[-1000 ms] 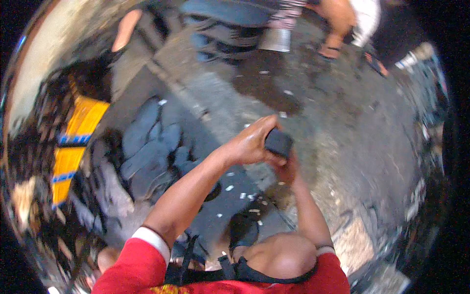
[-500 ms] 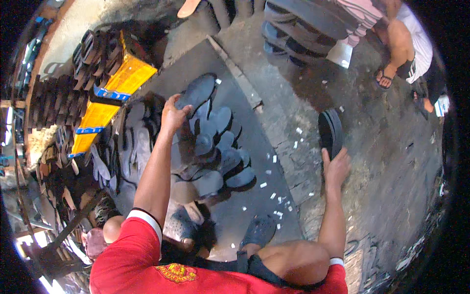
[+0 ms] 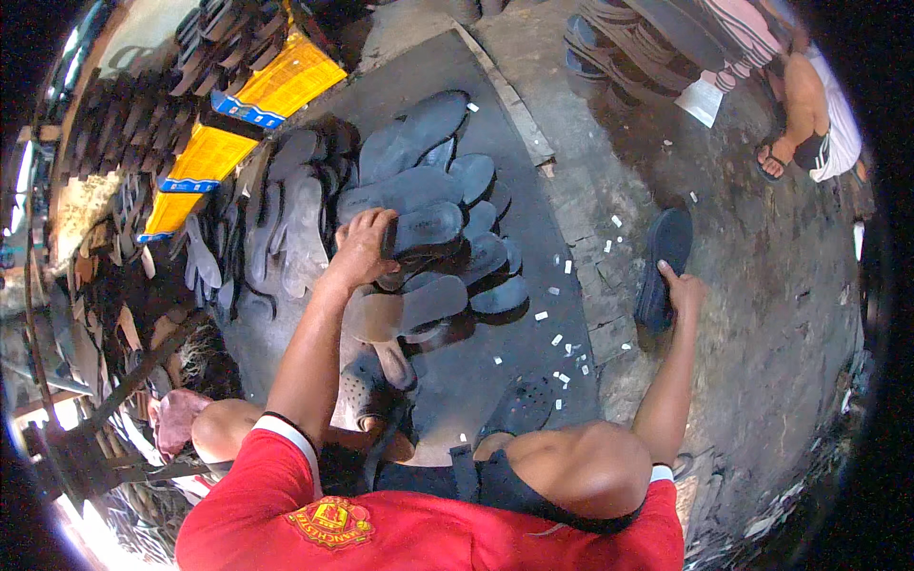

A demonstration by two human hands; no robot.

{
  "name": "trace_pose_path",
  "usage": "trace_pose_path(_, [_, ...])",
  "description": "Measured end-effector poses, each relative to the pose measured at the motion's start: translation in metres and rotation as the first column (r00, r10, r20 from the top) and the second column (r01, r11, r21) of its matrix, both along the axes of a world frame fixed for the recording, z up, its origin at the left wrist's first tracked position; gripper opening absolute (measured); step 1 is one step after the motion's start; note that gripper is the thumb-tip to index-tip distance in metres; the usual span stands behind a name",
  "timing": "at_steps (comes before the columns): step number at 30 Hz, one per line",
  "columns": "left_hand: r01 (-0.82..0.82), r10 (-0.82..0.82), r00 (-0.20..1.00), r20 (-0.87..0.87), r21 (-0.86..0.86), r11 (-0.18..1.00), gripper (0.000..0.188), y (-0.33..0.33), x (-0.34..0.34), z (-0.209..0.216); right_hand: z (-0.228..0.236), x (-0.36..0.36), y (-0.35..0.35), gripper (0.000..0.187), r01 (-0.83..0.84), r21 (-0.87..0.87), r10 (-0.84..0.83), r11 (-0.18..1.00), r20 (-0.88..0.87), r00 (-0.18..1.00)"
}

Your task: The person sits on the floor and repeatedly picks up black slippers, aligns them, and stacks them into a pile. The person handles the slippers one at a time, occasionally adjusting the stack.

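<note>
The person's left hand [image 3: 362, 249] is clamped on the near end of a dark grey, oblong shoe sole [image 3: 428, 226], its fingers over one side and its thumb on the other. That sole lies at the top of a loose pile of dark grey, rounded soles [image 3: 481, 255], spread over a flat, dark grey sheet [image 3: 528, 190] on the floor. Well apart to the right, the right hand [image 3: 684, 288] is closed around a thick, black, elongated sole [image 3: 669, 238], gripping its side with the thumb laid on the face. This black sole stands out over the grey, stained concrete floor [image 3: 762, 285]; whether it touches the ground cannot be told. Small, white, oblong pieces [image 3: 542, 315] lie scattered between the pile and the right hand. Left of the pile is a yellow, blue-banded panel [image 3: 295, 71]. At the upper right, another person's sandalled foot [image 3: 776, 152] rests near a white, flat sheet [image 3: 702, 102]
</note>
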State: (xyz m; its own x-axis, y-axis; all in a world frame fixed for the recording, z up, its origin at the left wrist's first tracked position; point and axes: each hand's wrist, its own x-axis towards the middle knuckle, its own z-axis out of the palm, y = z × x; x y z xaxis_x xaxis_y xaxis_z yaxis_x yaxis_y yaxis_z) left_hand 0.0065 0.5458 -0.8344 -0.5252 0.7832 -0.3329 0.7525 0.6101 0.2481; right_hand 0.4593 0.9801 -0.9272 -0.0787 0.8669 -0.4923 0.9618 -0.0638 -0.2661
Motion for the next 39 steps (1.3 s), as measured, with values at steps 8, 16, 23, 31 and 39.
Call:
trace_pose_path(8, [0.225, -0.243, 0.952, -0.186, -0.11, 0.968, 0.08, 0.017, 0.022, -0.001, 0.122, -0.169, -0.165, 0.05, -0.324, 0.394, 0.508, 0.86, -0.608, 0.61])
trace_pose_path(16, [-0.115, 0.176, 0.978, -0.111, 0.419, 0.901, 0.073, -0.009, 0.113, 0.024, 0.132, -0.198, -0.197, 0.066, -0.672, -0.11, 0.418, 0.732, -0.706, 0.572])
trace_pose_path(23, [0.352, -0.352, 0.924, -0.149, -0.031, 0.936, 0.032, -0.055, 0.139, 0.035, 0.118, -0.159, -0.198, 0.076, -0.384, -0.797, -0.529, 0.467, -0.599, 0.601])
trace_pose_path(31, [0.648, -0.683, 0.73, -0.008, 0.325, 0.689, 0.028, -0.011, 0.188, 0.041, 0.107, -0.104, -0.218, 0.083, -0.708, -0.661, -0.051, 0.247, -0.739, 0.672])
trace_pose_path(39, [-0.006, 0.051, 0.993, -0.104, 0.393, 0.92, 0.087, 0.003, 0.142, -0.014, 0.131, -0.029, -0.225, 0.082, -0.422, -0.153, 0.297, 0.894, -0.502, 0.812])
